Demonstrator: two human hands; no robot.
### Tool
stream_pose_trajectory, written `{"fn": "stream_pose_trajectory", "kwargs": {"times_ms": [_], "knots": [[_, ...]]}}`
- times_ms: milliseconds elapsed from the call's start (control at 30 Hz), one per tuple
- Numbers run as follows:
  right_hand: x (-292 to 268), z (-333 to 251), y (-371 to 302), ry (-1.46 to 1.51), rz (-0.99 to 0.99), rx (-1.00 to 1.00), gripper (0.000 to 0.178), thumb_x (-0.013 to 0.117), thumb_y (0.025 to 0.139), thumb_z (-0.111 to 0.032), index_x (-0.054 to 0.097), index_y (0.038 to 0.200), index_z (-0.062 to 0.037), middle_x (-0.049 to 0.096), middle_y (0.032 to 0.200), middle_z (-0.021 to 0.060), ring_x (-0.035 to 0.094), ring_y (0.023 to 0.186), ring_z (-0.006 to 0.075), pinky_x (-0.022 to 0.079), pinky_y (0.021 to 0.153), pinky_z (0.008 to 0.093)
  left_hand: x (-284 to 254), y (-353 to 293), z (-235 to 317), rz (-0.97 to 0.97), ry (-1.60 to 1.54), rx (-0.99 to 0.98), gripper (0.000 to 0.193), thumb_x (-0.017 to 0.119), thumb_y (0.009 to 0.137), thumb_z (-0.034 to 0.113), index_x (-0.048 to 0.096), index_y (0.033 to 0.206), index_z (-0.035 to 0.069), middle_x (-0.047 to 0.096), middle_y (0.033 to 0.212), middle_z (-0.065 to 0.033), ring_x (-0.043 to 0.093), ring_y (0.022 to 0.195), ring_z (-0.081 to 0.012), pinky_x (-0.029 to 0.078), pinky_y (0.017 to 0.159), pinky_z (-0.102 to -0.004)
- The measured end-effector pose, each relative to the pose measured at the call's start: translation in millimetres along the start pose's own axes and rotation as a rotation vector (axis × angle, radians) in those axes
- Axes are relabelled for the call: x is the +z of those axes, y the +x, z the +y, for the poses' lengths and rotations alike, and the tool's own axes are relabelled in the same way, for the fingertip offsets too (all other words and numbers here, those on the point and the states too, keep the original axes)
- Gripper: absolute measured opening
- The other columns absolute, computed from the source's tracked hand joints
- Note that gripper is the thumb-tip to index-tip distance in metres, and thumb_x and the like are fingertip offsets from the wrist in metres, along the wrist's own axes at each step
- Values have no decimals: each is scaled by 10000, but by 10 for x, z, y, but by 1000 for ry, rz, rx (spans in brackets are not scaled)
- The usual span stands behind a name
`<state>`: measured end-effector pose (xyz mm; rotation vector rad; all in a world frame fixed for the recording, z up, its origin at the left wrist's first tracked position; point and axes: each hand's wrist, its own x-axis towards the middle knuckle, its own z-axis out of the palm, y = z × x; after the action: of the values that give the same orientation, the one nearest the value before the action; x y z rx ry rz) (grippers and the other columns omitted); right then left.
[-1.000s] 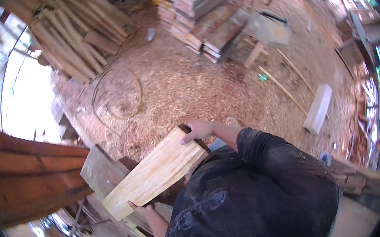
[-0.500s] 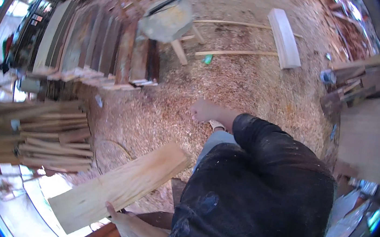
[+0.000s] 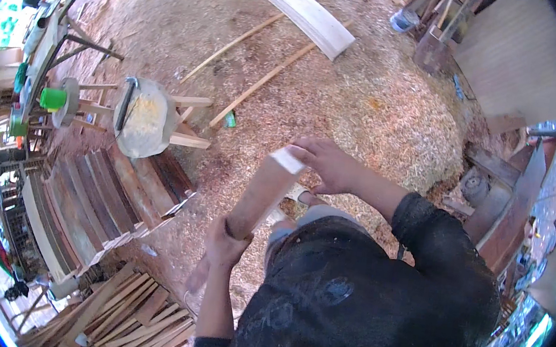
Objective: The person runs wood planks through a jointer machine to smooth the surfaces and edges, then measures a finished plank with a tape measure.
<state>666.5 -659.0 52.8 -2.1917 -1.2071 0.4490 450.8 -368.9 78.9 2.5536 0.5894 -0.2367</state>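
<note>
A wooden board (image 3: 260, 193) slants across in front of me, its narrow face and pale cut end toward the camera. My left hand (image 3: 224, 244) is closed round its middle, and the board's lower part shows just past the wrist. At the far end my right hand (image 3: 329, 167) grips the corner by the pale end, fingers bent over it. Part of the right fingers' hold is hidden behind the wood. My feet and legs show just below the board, on a floor of wood shavings (image 3: 394, 118).
A round-topped stand (image 3: 150, 121) with a dark bar-shaped tool (image 3: 125, 105) is ahead left. A pale plank (image 3: 309, 18) lies across two long strips (image 3: 283, 71). Stacked boards (image 3: 100, 201) and a pile of sticks (image 3: 145, 316) lie to the left. Timber (image 3: 515, 200) leans at right.
The board has come up from the lower left and turned edge-on. My right hand has reached its far end. The view has swung to the right.
</note>
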Motion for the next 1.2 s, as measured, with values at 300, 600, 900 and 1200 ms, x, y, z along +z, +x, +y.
{"fn": "stream_pose_trajectory", "kwargs": {"times_ms": [300, 600, 900, 1200], "knots": [[-783, -525, -441, 2, 144, 95, 710, 862, 674, -185, 542, 1301, -87, 645, 1244, 172, 662, 1108, 398, 546, 910, 507, 504, 1766, 265, -237, -161, 789, 678, 895, 641, 215, 625, 1251, 96, 661, 1204, -183, 645, 1101, -424, 532, 950, -489], [-807, -368, 77, -207, 322, 888, 721, 861, 685, -247, 590, 1330, -72, 709, 1154, 199, 698, 1039, 402, 567, 911, 461, 734, 3532, 856, -447, -324, 543, 596, 836, 777, 230, 615, 1320, 120, 705, 1224, -136, 692, 1125, -310, 550, 982, -448], [-1508, 557, -326, -329, 415, 1393, 749, 875, 666, -303, 600, 1307, -29, 735, 1071, 243, 706, 1019, 440, 570, 880, 507, 549, 4686, -1268, -741, 541, 33, 342, 623, 933, 339, 766, 1124, 93, 727, 1165, -242, 711, 1100, -359, 557, 938, -487], [-1956, 1954, -580, -194, 234, 1608, 665, 919, 609, -276, 676, 1163, 0, 753, 1025, 228, 731, 982, 409, 581, 857, 478, 1285, 5214, 72, -783, 253, 147, 376, 602, 974, 397, 748, 1205, 137, 753, 1196, -131, 697, 1145, -360, 546, 1005, -456]]}}
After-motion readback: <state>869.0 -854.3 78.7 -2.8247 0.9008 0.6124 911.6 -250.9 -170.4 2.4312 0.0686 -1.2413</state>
